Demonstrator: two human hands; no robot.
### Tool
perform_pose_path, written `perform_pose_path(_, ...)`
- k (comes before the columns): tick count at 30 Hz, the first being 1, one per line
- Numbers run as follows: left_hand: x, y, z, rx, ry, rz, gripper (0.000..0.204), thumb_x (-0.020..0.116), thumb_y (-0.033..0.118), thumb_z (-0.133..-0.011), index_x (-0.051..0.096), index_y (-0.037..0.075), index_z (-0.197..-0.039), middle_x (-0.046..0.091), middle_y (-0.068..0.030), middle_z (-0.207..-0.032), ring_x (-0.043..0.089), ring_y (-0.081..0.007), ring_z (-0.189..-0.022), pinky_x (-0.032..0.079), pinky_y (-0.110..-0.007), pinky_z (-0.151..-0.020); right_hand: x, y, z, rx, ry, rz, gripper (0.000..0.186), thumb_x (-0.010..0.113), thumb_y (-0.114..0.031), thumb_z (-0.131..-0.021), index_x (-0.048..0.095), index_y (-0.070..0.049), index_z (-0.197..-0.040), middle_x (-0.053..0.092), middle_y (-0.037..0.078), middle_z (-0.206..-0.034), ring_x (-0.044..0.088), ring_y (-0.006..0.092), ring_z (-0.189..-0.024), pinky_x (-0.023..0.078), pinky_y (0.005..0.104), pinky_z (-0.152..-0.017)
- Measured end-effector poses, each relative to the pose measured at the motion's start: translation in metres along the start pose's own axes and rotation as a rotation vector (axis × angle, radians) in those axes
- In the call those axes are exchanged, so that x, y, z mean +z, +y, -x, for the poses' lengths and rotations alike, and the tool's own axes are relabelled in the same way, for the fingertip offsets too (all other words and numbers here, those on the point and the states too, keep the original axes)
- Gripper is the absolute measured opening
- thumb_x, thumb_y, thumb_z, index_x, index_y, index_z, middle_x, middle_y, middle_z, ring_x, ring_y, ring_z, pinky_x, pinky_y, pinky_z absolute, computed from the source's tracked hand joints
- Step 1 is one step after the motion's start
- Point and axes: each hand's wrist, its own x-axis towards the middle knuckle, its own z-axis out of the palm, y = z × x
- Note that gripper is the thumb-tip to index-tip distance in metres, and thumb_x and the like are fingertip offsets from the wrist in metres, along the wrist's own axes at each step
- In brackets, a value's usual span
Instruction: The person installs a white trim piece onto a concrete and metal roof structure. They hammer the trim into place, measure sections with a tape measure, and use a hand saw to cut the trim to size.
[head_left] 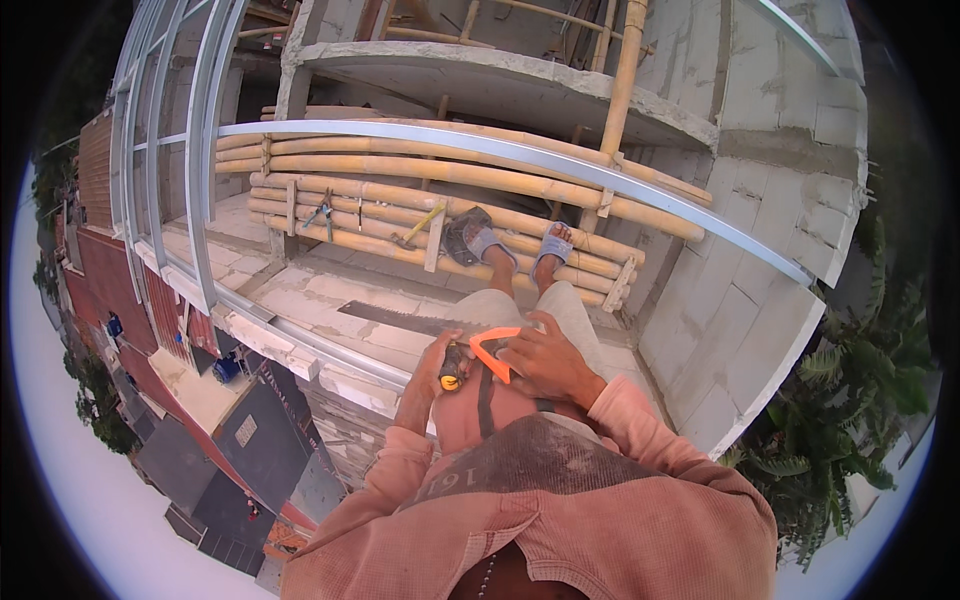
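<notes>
A handsaw (398, 319) with an orange handle lies across my lap, its dark toothed blade pointing left. My right hand (552, 362) is closed on the orange handle. To its left, my left hand (428, 372) has its fingers curled around a short dark object with a yellow end (450, 381), whose kind I cannot make out. The saw blade passes just beyond my left fingers. Both hands are close together above my thighs.
My sandaled feet rest on bamboo poles (380, 240). On them lie a yellow-handled hammer (420, 226), pliers (322, 214) and a dark cloth-like item (461, 236). A metal channel (500, 152) crosses ahead. Metal framing (205, 150) and a drop are left; a block wall (740, 340) is right.
</notes>
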Motion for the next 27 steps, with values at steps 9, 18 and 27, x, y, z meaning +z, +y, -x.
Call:
perform_pose_path(9, 0.002, 0.021, 0.031, 0.197, -0.09, 0.23, 0.041, 0.063, 0.039, -0.097, 0.065, 0.0, -0.11, 0.074, -0.0111, -0.094, 0.073, -0.0208, -0.072, 0.063, -0.037, -0.072, -0.002, -0.014, 0.114, 1.029, 0.686, -0.64, 0.042, 0.056, -0.033, -0.103, 0.062, 0.002, -0.126, 0.063, 0.023, -0.117, 0.059, 0.0374, -0.11, 0.045, 0.0412, -0.098)
perform_pose_path(18, -0.022, 0.014, 0.025, 0.324, -0.11, 0.353, 0.042, 0.065, 0.042, -0.093, 0.068, 0.004, -0.109, 0.076, -0.0101, -0.097, 0.075, -0.021, -0.077, 0.063, -0.037, -0.072, 0.022, 0.034, 0.158, 1.276, 0.504, -1.126, 0.04, 0.057, -0.033, -0.103, 0.063, 0.003, -0.118, 0.063, 0.02, -0.108, 0.059, 0.0326, -0.101, 0.046, 0.0401, -0.091)
perform_pose_path(27, -0.025, 0.017, 0.032, 0.339, -0.149, 0.412, 0.034, 0.061, 0.042, -0.094, 0.071, 0.01, -0.101, 0.076, -0.0059, -0.088, 0.073, -0.0178, -0.069, 0.061, -0.037, -0.059, -0.04, 0.031, 0.112, 1.028, 0.446, -0.852, 0.039, 0.057, -0.034, -0.103, 0.063, 0.004, -0.11, 0.064, 0.017, -0.099, 0.059, 0.0278, -0.092, 0.047, 0.039, -0.085)
